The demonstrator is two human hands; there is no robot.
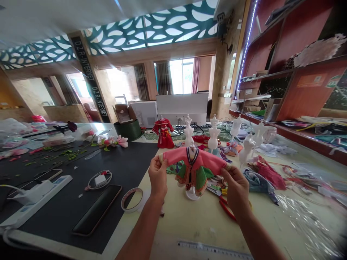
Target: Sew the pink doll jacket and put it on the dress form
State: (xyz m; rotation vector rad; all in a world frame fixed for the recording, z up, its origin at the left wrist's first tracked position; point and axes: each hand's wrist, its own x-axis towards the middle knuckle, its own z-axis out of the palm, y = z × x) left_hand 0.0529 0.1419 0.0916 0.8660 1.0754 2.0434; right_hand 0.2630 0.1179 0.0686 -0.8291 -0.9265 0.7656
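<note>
A small pink doll jacket (179, 156) with a dark beaded collar is on a white mini mannequin (192, 194) standing on the table. Its sleeves are stretched out to both sides. Below it hangs a green and orange doll skirt (202, 178). My left hand (158, 175) pinches the cuff of the left-side sleeve. The cuff on the opposite side is pinched by my right hand (236, 184). Red-handled scissors (226, 207) lie beside my right hand, partly covered by it.
A red-dressed mannequin (163, 133) and several bare white mannequins (214, 133) stand behind. Left are a tape roll (132, 199), phone (97, 210) and power strip (38, 202). A ruler (214, 250) lies in front; fabric scraps (268, 172) and clear plastic (306, 224) lie right.
</note>
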